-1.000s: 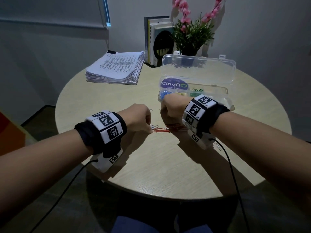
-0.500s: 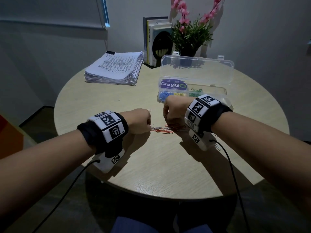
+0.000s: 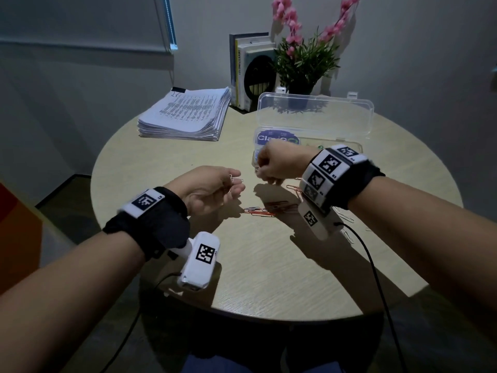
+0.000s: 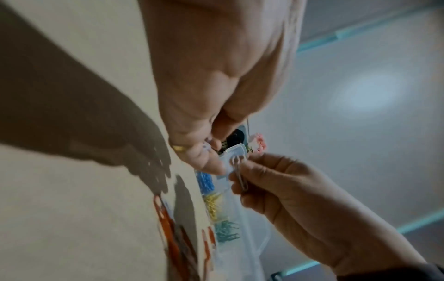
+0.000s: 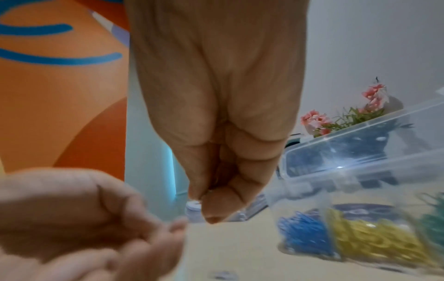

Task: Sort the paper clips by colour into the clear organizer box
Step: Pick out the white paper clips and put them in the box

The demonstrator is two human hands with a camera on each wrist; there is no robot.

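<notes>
On the round table (image 3: 269, 265), the clear organizer box (image 3: 314, 117) stands open at far right, holding blue, yellow and green clips. Both hands have risen off the tabletop. The left hand (image 3: 209, 189), now palm-up, pinches pale clips (image 3: 235, 180). The right hand (image 3: 282, 164) is curled beside the box, contents unclear, so a drop looks imminent. Red clips (image 3: 271, 208) remain unsorted between the wrists.

A round table (image 3: 269, 265) of pale wood-grain laminate, matt and finely streaked, carries a clear organizer box (image 3: 317, 117) of glossy transparent plastic that catches the light. Thin wire paper clips (image 3: 271, 208), coated in smooth orange-red, lie loose on the tabletop; blue, yellow and green ones fill the box. A stack of printed paper (image 3: 185, 114) sits matt behind, beside black cloth wrist straps (image 3: 150, 224).
</notes>
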